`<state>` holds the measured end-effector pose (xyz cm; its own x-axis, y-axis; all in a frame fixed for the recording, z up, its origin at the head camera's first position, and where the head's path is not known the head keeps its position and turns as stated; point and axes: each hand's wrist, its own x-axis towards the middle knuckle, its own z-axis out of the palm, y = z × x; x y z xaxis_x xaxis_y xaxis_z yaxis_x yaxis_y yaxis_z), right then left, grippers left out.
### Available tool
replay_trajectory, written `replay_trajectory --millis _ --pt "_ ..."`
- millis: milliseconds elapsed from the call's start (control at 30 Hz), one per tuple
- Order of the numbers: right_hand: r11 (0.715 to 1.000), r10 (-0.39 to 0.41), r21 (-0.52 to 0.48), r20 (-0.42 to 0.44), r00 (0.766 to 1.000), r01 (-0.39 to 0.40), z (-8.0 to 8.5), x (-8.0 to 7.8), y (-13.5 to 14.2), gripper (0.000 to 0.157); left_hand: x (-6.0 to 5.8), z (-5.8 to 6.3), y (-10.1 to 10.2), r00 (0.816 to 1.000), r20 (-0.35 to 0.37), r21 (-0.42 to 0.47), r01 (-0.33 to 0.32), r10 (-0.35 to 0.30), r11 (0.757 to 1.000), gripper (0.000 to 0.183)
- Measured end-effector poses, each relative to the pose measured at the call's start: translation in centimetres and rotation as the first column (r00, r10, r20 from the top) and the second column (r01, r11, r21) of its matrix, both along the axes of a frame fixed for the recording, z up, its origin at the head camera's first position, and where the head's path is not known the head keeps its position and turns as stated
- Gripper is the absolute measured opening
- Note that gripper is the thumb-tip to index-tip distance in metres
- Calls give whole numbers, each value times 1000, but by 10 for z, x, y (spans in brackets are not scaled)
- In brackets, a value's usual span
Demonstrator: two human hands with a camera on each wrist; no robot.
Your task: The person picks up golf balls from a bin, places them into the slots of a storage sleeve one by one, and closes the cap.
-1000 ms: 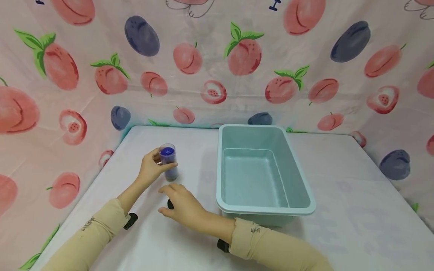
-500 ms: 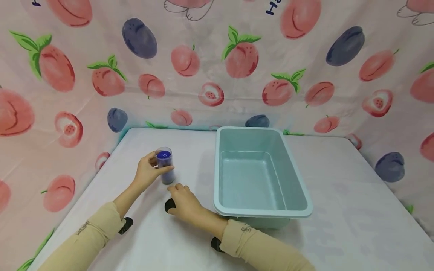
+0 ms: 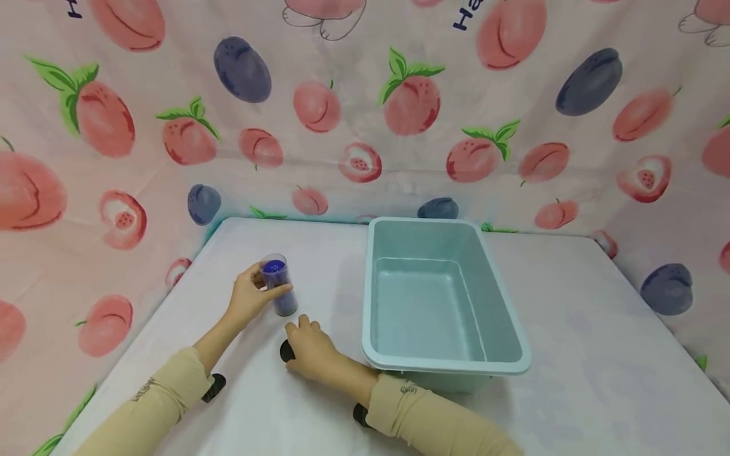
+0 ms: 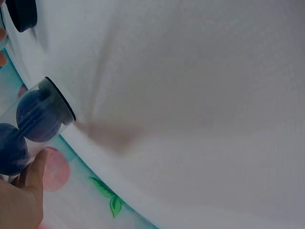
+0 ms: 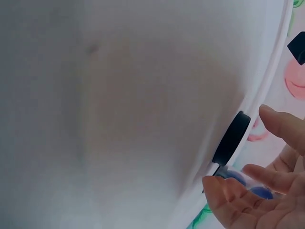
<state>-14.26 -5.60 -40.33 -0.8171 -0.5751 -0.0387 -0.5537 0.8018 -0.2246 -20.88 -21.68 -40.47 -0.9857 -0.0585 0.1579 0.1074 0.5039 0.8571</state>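
A clear tube [image 3: 277,288] with dark blue balls inside stands on the white table, its top uncovered. My left hand [image 3: 246,297] grips it from the left, the thumb across its near side. In the left wrist view, two balls [image 4: 38,116] show through the tube wall, and that hand's fingers are partly cut off by the frame edge. A round black lid [image 3: 287,351] lies flat on the table nearer to me. My right hand [image 3: 313,350] is just right of the lid, its fingers loosely bent and spread; in the right wrist view, the lid shows beyond the fingers.
A pale green plastic basin [image 3: 371,304] stands right of both hands, with its near left corner close to my right forearm. A fruit-print cloth [image 3: 353,95] hangs behind and beside the white table [image 3: 570,354].
My right hand has drawn back slightly to the right, so more of the black lid shows. The lid stays on the table. My left hand keeps hold of the tube.
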Motion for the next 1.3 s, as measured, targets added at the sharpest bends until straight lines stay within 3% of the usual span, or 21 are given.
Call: replay_trajectory --millis 200,500,833,1133,1300 --pt "998 -18 61 4 1000 18 -3 2 -3 46 0 -8 2 999 8 -7 40 -40 999 56" --pt "992 -18 127 -26 1000 21 -5 2 -5 37 0 -10 1 998 -2 -7 55 -55 998 53" --pt "996 -35 83 -5 999 35 -4 -2 -3 34 0 -7 1 998 -9 -8 61 -61 998 52" --pt "993 -66 -97 12 998 67 0 -6 3 37 1 -3 -2 998 3 -14 56 -56 998 53" --pt "964 -74 -249 93 993 95 5 -4 8 37 1 -7 -2 998 7 -25 56 -55 998 50"
